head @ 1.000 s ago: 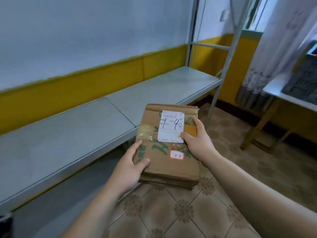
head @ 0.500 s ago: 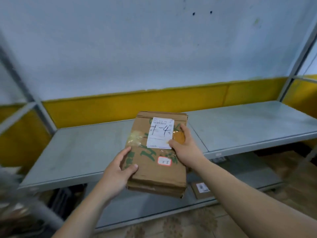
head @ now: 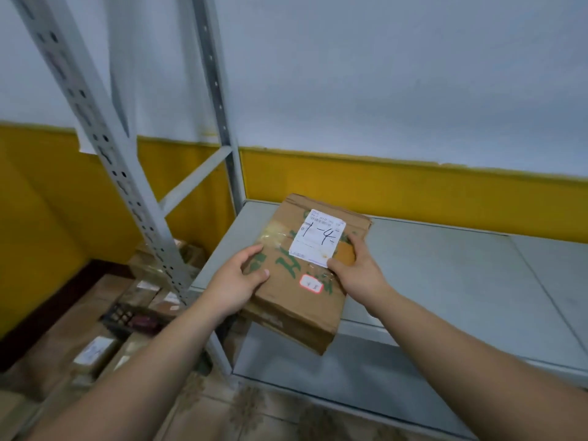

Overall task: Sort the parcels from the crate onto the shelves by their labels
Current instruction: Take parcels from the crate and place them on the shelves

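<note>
I hold a flat brown cardboard parcel (head: 296,300) with green print, a small red-edged sticker and a white label (head: 319,238) handwritten "1-4". My left hand (head: 237,283) grips its left edge, thumb on top. My right hand (head: 359,272) grips its right edge beside the label. The parcel hangs tilted over the left front corner of the grey metal shelf (head: 445,275), its far end above the shelf board. Whether it touches the board I cannot tell.
A perforated grey upright (head: 127,186) and a rear post (head: 222,122) frame the shelf's left end. Left of them, on the floor, lie several cardboard parcels (head: 95,351) and a dark crate (head: 127,316). A lower shelf board (head: 366,377) runs beneath. The wall behind is yellow and white.
The view has swung left along the shelf to its left end. The parcel stays in both hands and now sits over the shelf's left front corner, near the upright.
</note>
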`<action>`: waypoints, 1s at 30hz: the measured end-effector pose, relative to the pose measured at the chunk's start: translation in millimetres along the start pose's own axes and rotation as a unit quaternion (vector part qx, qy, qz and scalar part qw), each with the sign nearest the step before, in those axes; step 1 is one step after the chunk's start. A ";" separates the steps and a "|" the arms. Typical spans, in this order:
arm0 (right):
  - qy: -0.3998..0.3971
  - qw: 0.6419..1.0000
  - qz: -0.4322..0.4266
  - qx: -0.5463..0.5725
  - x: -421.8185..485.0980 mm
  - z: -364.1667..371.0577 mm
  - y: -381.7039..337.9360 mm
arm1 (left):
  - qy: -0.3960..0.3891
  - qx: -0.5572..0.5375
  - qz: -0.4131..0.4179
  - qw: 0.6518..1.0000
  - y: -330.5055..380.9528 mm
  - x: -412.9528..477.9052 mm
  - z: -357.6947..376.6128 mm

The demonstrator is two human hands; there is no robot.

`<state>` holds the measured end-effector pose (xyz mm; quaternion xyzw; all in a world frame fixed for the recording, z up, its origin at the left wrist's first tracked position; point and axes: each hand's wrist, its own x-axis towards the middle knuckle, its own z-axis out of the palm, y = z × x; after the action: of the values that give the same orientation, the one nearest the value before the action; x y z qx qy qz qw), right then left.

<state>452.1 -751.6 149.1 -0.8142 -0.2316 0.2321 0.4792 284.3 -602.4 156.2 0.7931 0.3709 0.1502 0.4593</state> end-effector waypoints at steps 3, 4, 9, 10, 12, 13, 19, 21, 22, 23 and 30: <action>-0.023 1.000 -0.006 -0.012 37.8 9.3 1.5 | 0.028 0.005 -0.013 1.000 -7.2 33.0 4.0; -0.031 0.999 -0.005 -0.023 51.7 10.9 3.5 | 0.035 0.014 -0.019 0.999 -8.0 44.3 6.2; -0.066 0.990 -0.024 -0.126 120.9 8.1 6.0 | 0.057 0.039 -0.060 0.996 -7.6 105.1 14.8; -0.054 0.981 -0.041 -0.181 133.9 6.0 3.3 | 0.062 0.045 -0.067 0.995 -8.4 117.3 15.6; -0.017 0.951 -0.088 -0.295 158.3 2.2 -3.2 | 0.068 0.053 -0.075 0.993 -8.5 139.0 17.1; -0.006 0.935 -0.114 -0.336 170.2 1.2 -7.0 | 0.069 0.057 -0.075 0.993 -8.7 148.6 17.3; -0.065 0.933 -0.081 -0.344 226.2 4.4 -11.8 | 0.089 0.113 -0.062 0.988 -12.9 196.7 1.2; -0.050 0.951 -0.059 -0.299 225.8 17.1 -6.6 | 0.086 0.150 -0.053 0.984 -15.1 207.3 -3.1; -0.033 0.953 -0.058 -0.297 223.9 24.1 -6.1 | 0.089 0.166 -0.047 0.981 -16.1 212.2 -5.7; -0.017 0.952 -0.057 -0.301 221.9 30.5 -7.2 | 0.096 0.182 -0.042 0.978 -15.8 216.8 -8.8; 0.053 0.947 0.021 -0.317 202.5 58.8 -18.6 | -0.013 0.283 0.052 0.958 1.3 223.8 -13.2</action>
<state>572.9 -582.6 108.6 -0.9398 -0.2503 0.1130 0.2033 429.4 -432.1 141.4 0.9107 0.3507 0.0520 0.2121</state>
